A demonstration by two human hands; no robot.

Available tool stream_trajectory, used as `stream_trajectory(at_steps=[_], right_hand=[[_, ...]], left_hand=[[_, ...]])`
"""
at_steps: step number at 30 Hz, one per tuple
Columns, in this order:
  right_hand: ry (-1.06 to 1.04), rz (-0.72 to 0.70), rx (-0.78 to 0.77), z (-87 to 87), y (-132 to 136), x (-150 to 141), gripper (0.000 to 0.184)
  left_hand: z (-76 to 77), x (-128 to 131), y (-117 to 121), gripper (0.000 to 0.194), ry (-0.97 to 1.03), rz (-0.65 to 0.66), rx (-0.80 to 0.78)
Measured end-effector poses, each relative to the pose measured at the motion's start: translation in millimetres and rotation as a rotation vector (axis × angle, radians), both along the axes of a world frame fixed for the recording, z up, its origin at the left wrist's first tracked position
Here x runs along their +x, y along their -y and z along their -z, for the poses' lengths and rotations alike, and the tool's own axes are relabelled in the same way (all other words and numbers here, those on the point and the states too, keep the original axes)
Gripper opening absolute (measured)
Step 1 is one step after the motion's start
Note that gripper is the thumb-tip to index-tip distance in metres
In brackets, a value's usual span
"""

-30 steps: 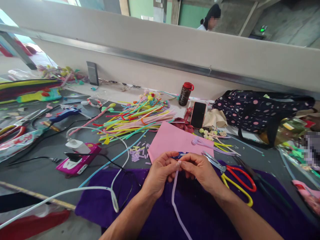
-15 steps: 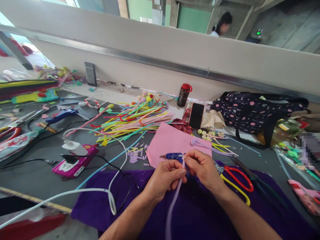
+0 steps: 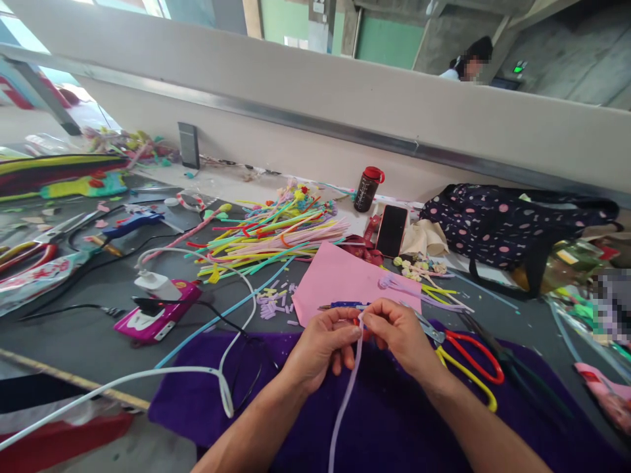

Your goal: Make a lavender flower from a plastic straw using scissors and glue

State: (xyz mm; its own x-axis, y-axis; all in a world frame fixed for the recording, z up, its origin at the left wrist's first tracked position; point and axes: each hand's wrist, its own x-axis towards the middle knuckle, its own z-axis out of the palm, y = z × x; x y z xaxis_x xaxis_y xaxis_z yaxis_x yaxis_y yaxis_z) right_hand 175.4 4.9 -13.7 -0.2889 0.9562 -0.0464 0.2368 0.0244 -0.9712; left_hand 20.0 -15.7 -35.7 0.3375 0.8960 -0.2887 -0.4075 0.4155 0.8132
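Both hands meet over the purple cloth, at the near edge of a pink sheet (image 3: 335,269). Between the fingertips of my left hand (image 3: 326,341) and my right hand (image 3: 397,332) is the top end of a pale lilac pipe cleaner (image 3: 348,394). Its long tail hangs down over the cloth. Thumb and forefinger are pinched on each hand. Just behind the fingers lies a blue tool with a pointed tip (image 3: 342,305), partly hidden. Scissors with red and yellow handles (image 3: 473,358) rest beside my right wrist.
Bundled coloured pipe cleaners (image 3: 280,240) lie behind, with short lilac cut pieces (image 3: 276,301) nearer. A magenta power strip (image 3: 160,315) with cables sits left. A phone (image 3: 392,230), a bottle (image 3: 368,190) and a dark patterned bag (image 3: 507,223) stand along the back. Dark-handled pliers (image 3: 507,358) lie right.
The view has shifted slightly, so the table things appear a little further right. My left fingers have slid up near the pipe cleaner's top end, and their lower fingers have loosened.
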Motion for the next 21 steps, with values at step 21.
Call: stream_trajectory(at_steps=[21], right_hand=[[-0.135, 0.324, 0.134, -5.8, -35.6, 40.3, 0.017]], left_hand=[[8.1, 7.4, 7.8, 0.025, -0.314, 0.307, 0.002]])
